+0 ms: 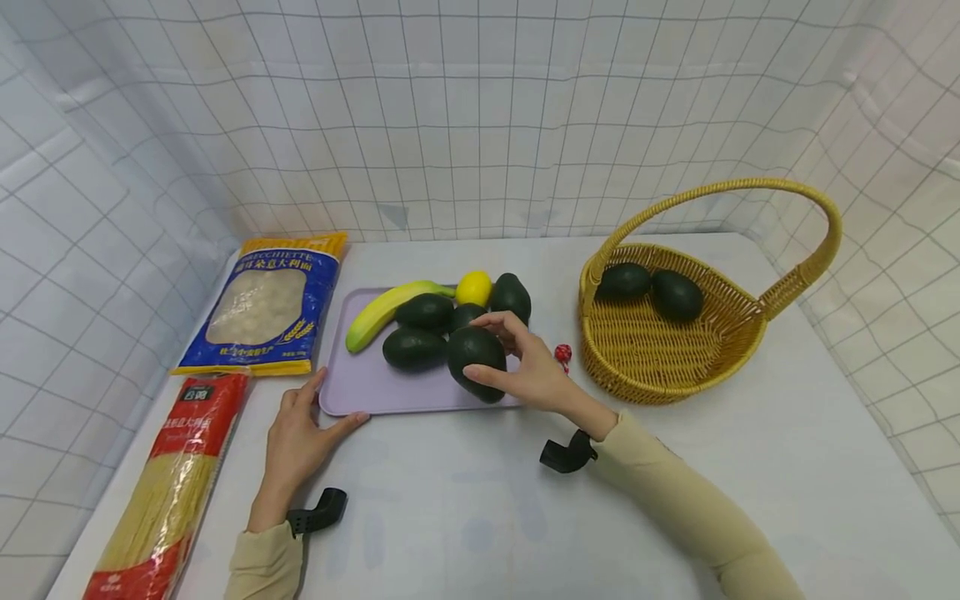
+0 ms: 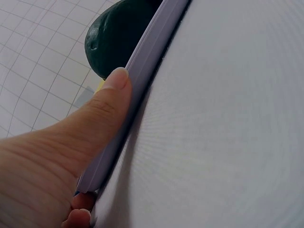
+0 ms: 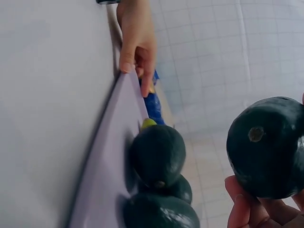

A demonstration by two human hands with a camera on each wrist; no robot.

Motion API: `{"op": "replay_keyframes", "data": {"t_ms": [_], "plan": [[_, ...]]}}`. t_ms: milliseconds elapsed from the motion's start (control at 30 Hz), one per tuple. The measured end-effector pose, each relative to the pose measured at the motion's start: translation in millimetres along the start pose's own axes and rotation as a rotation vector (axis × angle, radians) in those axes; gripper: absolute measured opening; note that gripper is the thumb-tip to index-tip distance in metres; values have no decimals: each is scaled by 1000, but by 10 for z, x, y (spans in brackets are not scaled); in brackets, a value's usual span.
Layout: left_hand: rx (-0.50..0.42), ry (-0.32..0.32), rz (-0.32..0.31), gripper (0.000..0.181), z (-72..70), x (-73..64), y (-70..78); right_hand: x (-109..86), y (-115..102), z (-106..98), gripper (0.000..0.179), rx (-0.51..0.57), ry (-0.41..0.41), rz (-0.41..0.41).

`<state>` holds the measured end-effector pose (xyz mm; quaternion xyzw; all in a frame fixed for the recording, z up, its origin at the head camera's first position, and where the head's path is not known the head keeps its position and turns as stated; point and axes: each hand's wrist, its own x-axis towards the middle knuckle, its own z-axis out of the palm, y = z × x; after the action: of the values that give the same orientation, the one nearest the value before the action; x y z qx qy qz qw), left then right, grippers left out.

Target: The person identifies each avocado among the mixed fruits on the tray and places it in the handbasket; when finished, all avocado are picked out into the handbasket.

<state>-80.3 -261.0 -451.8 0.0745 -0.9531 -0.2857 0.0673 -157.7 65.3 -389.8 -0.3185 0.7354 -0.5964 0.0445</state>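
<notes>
My right hand (image 1: pixel 531 367) holds a dark green avocado (image 1: pixel 474 358) over the right part of a lilac tray (image 1: pixel 352 387), thumb on its near side. In the right wrist view the held avocado (image 3: pixel 266 147) shows its round stem spot. My left hand (image 1: pixel 300 433) grips the tray's near left corner. Its thumb (image 2: pixel 107 102) lies against the front rim, its other fingers along the left side. On the tray lie several more avocados (image 1: pixel 415 348), a yellow-green banana (image 1: pixel 382 312) and a lemon (image 1: pixel 474 288) at the back.
Two avocados (image 1: pixel 677 295) lie in a wicker basket (image 1: pixel 645 358) with a tall handle, on the right. A small red-and-white item (image 1: pixel 562 354) sits between tray and basket. Left of the tray are a blue pasta bag (image 1: pixel 258 304) and a red spaghetti pack (image 1: pixel 168 483).
</notes>
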Motion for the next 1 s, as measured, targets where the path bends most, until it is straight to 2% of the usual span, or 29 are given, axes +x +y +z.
{"op": "replay_keyframes", "data": {"t_ms": [367,600,767,1000], "plan": [[6,-7,3,96,-15,32,9,-287,-387,-342,50,-11,43,-80],[-1,-17,-6,97,-34,31,17,-483,-122,-571,51,-46,140,-119],[-10,-28,-15,99,-27,9,15,-574,-154,-747,51,-40,220,-131],[-6,-18,-10,97,-2,8,1,-688,-257,-990,49,-86,311,-141]]}}
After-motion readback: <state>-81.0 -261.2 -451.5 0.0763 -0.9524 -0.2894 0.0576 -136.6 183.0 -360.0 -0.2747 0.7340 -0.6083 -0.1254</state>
